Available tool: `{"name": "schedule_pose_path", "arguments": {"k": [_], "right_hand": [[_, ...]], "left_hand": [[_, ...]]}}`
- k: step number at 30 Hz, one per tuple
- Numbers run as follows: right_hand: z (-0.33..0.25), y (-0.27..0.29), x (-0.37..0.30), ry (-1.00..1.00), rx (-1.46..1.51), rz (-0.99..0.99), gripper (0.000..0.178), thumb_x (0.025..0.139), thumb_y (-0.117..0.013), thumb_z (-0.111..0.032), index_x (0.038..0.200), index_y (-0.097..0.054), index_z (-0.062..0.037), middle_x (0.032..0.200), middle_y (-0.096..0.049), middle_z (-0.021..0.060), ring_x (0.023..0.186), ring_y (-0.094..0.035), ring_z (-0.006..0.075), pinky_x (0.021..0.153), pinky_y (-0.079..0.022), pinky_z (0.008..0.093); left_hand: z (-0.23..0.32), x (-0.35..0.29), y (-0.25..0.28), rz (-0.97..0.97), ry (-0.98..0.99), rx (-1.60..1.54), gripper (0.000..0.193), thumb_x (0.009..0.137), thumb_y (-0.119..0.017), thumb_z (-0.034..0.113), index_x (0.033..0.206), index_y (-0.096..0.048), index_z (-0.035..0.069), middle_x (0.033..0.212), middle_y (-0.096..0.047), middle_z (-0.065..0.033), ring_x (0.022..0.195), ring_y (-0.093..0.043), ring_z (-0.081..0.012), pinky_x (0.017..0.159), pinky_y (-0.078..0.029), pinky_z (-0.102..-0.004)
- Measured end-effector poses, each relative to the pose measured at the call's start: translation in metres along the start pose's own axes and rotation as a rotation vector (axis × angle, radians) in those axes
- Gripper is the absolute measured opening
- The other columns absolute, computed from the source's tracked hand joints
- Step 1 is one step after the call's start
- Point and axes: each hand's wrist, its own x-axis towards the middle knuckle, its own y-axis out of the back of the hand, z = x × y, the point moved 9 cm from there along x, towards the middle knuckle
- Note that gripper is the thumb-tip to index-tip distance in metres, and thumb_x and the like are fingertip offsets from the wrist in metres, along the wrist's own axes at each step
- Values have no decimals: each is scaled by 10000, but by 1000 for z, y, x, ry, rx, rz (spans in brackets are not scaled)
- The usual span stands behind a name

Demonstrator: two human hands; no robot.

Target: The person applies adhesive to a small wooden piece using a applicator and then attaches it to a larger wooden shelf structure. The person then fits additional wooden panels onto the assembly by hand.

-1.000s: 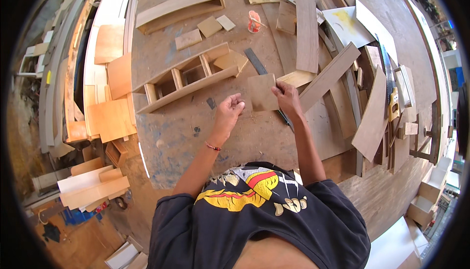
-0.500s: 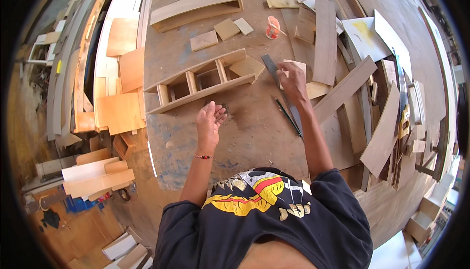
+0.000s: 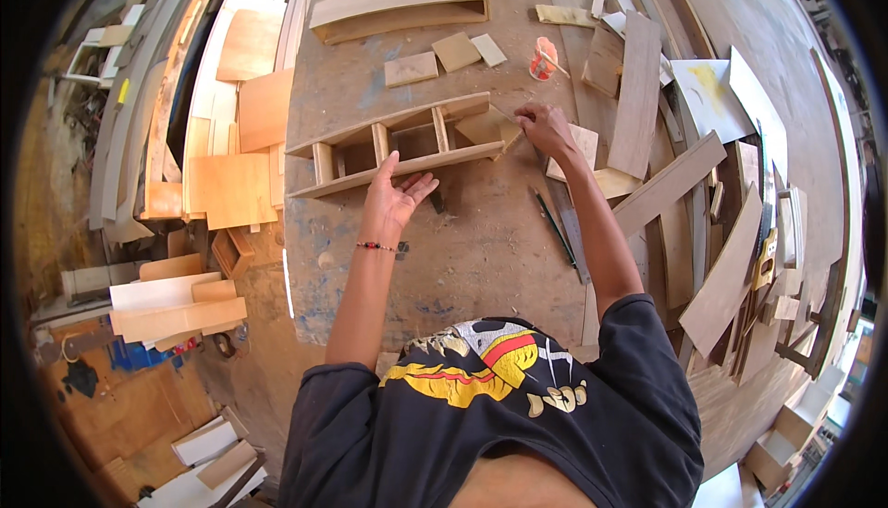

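Observation:
A narrow wooden frame with crosspieces lies slantwise on the worktable. My left hand is at its near long side, fingers spread and palm partly up, one finger reaching the edge. Near the frame's right end, my right hand is closed in a pinch. A thin light line shows by its fingertips, but I cannot make out what it holds. A flat square wood piece lies partly within that end. Below the right hand are a metal ruler, partly hidden by the forearm, and a dark pencil.
An orange-red cup with a stick in it stands beyond my right hand. Small wood blocks and a long wooden box lie at the back. Boards and a handsaw crowd the right; panels are stacked left.
My left hand has come up to the frame's near side and opened wider. My right hand has moved from over the ruler to the frame's right end. The whole view has shifted slightly.

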Motion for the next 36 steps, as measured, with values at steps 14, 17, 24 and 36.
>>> {"name": "schedule_pose_path", "arguments": {"k": [14, 17, 24, 36], "right_hand": [[15, -19, -5, -96, -45, -28, 335, 643, -730, -310, 861, -694, -59, 815, -668, 151, 791, -645, 305, 714, -500, 379], [14, -21, -6, -156, -52, -59, 364, 621, -746, -302, 874, -689, -47, 841, -664, 168, 827, -639, 312, 731, -492, 388], [-3, -19, -16, -165, -100, 22, 389, 594, -747, -245, 920, -681, -44, 944, -648, 192, 917, -616, 325, 756, -482, 380], [-36, -9, -37, -189, 118, 35, 262, 663, -668, -249, 811, -698, -34, 722, -651, 167, 690, -654, 266, 665, -504, 344]], "left_hand": [[13, 9, 3, -28, -19, -36, 238, 830, -440, 20, 914, -384, -195, 1139, -410, -348, 1087, -421, -565, 789, -573, -430], [20, 3, 13, -56, -26, -77, 178, 818, -455, 3, 857, -382, -155, 1074, -435, -321, 1030, -459, -571, 769, -587, -428], [31, -6, 41, -52, -61, -140, 145, 809, -469, -4, 834, -392, -126, 1026, -454, -299, 991, -483, -573, 773, -587, -453], [15, -13, 61, 94, -111, -232, 281, 754, -520, -56, 954, -333, -122, 1072, -407, -293, 947, -514, -533, 800, -563, -501]]}}
